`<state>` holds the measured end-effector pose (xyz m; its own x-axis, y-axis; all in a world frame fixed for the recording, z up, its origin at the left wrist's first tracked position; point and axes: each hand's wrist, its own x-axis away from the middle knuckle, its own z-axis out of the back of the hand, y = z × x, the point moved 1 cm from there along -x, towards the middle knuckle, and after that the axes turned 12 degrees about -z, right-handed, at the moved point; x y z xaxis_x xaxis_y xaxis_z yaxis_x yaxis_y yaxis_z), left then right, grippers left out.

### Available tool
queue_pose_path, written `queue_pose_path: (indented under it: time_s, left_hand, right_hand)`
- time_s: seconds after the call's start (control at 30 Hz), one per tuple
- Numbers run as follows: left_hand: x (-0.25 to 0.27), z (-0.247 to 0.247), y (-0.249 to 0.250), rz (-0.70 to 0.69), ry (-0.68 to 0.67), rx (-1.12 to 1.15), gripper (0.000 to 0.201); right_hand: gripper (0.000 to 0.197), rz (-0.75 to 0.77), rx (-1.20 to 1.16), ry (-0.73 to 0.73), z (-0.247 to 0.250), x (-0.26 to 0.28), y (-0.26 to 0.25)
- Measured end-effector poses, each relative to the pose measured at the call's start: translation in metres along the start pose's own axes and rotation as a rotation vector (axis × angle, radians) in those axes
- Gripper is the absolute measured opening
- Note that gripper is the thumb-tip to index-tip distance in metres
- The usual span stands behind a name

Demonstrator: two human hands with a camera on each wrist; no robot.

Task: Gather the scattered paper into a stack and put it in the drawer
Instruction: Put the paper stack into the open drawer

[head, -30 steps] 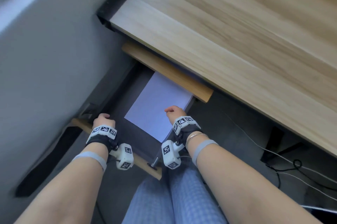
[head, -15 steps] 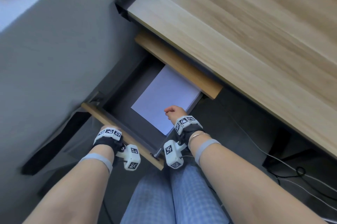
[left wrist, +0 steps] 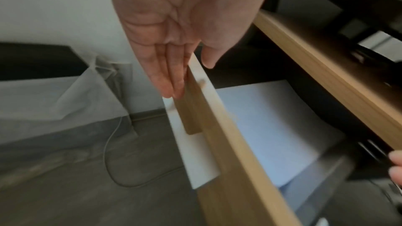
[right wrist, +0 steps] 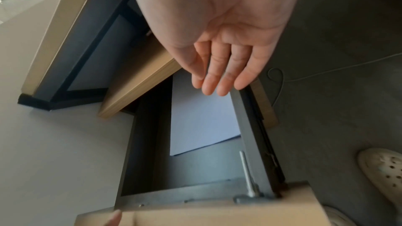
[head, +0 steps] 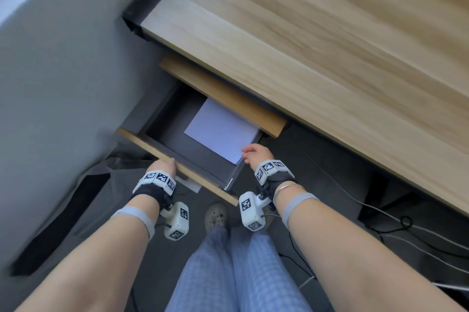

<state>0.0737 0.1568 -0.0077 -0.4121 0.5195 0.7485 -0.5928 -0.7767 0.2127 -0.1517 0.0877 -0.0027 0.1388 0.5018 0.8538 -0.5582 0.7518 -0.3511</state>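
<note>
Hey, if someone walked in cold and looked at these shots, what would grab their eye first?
Probably the white paper lying flat in the open drawer under the wooden desk. Next, the hands: the left hand presses straight fingers against the drawer's wooden front, and the right hand hovers open at the drawer's right side, by the paper's near corner.

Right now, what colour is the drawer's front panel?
Light wood-tone, the drawer front panel shows best in the head view.

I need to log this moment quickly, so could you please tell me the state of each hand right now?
Left hand: open, straight fingers against the outside of the drawer front.
Right hand: open, holding nothing, above the drawer's right side.
</note>
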Motion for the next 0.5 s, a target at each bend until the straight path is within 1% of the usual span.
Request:
queue_pose_path:
  time_s: [0.13,0.27,0.4,0.5]
  left_hand:
    - [-0.003,-0.017,0.027,-0.206,-0.031,-0.094,0.048]
    - [-0.006,-0.03,0.054,-0.389,-0.031,-0.126,0.041]
    - [-0.013,-0.03,0.077,-0.496,-0.026,-0.242,0.033]
    - [-0.021,-0.029,0.09,-0.545,-0.012,-0.301,0.045]
  right_hand:
    - [0.023,0.013,-0.07,0.067,0.016,0.001,0.008]
    - [0.027,0.045,-0.136,0.136,0.031,0.002,0.018]
    - [0.028,0.046,-0.184,0.176,0.043,-0.004,0.026]
    - [0.028,0.04,-0.21,0.186,0.049,-0.01,0.031]
